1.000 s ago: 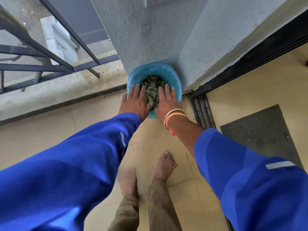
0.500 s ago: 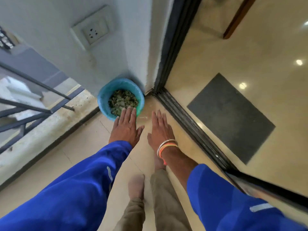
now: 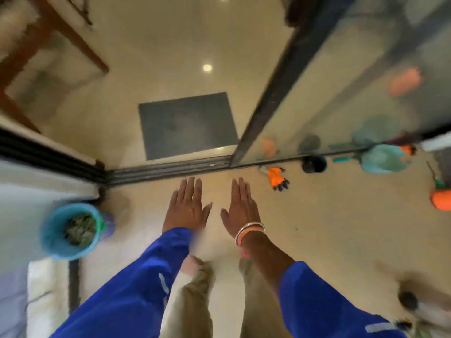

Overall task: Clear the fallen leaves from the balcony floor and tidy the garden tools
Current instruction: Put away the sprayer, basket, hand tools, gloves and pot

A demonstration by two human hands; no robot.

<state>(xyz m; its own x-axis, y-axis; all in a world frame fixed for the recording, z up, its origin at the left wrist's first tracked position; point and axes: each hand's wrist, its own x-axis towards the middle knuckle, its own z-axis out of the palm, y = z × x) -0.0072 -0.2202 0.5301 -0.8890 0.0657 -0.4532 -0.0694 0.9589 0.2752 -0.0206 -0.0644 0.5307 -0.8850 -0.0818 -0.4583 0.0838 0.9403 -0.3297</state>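
room: sliding-door track (image 3: 170, 168) runs along the balcony floor's (image 3: 329, 228) far edge, lots of tile showing to the right | stuff: blue bucket (image 3: 48, 236) in the floor's left corner by the wall, full of dry leaves (image 3: 80, 229); orange glove (image 3: 277, 178) lying just by the track | hands: left hand (image 3: 186, 206) and right hand (image 3: 240, 208) both flat, fingers straight, holding nothing, side by side over the floor

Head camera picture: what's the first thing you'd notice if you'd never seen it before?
In the middle, the left hand and the right hand reach forward, flat and empty, with bangles on the right wrist. At the left stands a blue bucket holding leaves. An orange glove lies on the floor to the right, beside the sliding door's track.
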